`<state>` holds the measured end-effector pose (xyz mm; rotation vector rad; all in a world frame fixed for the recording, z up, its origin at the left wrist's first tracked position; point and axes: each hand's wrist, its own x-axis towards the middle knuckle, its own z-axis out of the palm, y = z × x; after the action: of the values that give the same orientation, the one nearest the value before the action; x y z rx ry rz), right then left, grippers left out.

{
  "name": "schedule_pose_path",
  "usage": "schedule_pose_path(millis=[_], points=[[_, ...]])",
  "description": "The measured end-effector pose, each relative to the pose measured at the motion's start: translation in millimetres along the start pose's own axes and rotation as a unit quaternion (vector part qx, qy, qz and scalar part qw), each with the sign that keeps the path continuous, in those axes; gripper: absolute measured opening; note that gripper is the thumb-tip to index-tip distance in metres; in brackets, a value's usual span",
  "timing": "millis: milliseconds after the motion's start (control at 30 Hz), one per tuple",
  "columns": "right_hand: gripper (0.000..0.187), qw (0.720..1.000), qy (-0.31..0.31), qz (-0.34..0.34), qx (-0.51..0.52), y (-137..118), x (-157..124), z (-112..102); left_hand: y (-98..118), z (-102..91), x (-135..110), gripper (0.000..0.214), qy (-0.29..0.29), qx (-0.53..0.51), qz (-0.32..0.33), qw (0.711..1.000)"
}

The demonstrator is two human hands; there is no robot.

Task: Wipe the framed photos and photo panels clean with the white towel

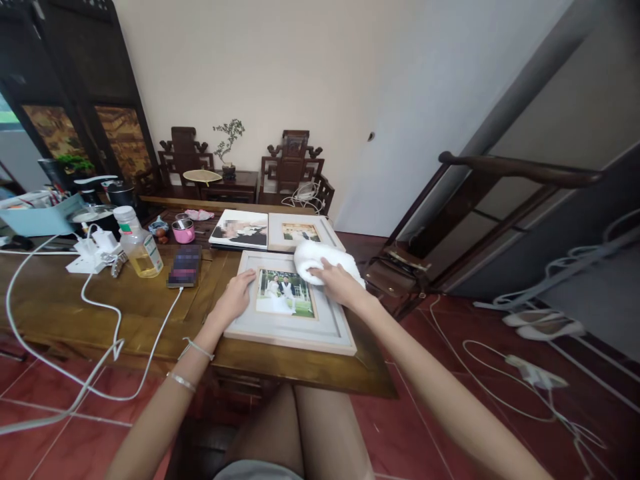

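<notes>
A white picture frame (pixel 300 335) with a wedding photo (pixel 286 295) behind its mat lies flat near the corner of the wooden table. My left hand (pixel 237 293) holds the frame's left edge, its fingertips resting on the upper left border. In my right hand (pixel 340 281) is a soft white roll (pixel 320 257), cloth or tissue; I cannot tell which. The roll touches the frame's upper right part and covers that corner. Just behind lie a second picture frame (pixel 327 225) and a photo album (pixel 240 228) with a black-and-white cover picture.
Left on the table (pixel 175 327) are a charging phone (pixel 184 267), a bottle of yellow liquid (pixel 140 247), a white power strip (pixel 95 257) with looping cables, and a pink cup (pixel 183 231). A wooden chair (pixel 480 193) stands at right; cables and white shoes (pixel 543 325) lie beyond.
</notes>
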<state>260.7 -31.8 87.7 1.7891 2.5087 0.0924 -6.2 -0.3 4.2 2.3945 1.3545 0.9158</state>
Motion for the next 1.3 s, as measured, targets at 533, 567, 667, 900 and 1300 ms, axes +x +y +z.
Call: schedule_pose_path(millis=[533,567,667,900,1300], points=[[0.073,0.988,-0.099,-0.053,0.102,-74,-90,-13,8,-4.3,1,0.059,-0.041,0.014,-0.015,0.999],[0.071,0.991,-0.079,-0.049,0.094,-68,-79,-8,8,-4.7,1,0.059,-0.045,0.015,-0.015,0.999],[0.068,0.997,-0.011,-0.029,0.068,-46,-38,5,7,-5.4,1,0.061,-0.051,0.011,-0.015,0.999],[0.067,0.998,0.014,-0.018,0.051,-29,11,11,6,-4.2,1,0.058,-0.038,-0.004,-0.018,0.999],[0.066,0.978,-0.151,-0.065,0.124,-77,-62,-30,4,-1.7,0,0.060,-0.035,0.009,-0.022,0.999]])
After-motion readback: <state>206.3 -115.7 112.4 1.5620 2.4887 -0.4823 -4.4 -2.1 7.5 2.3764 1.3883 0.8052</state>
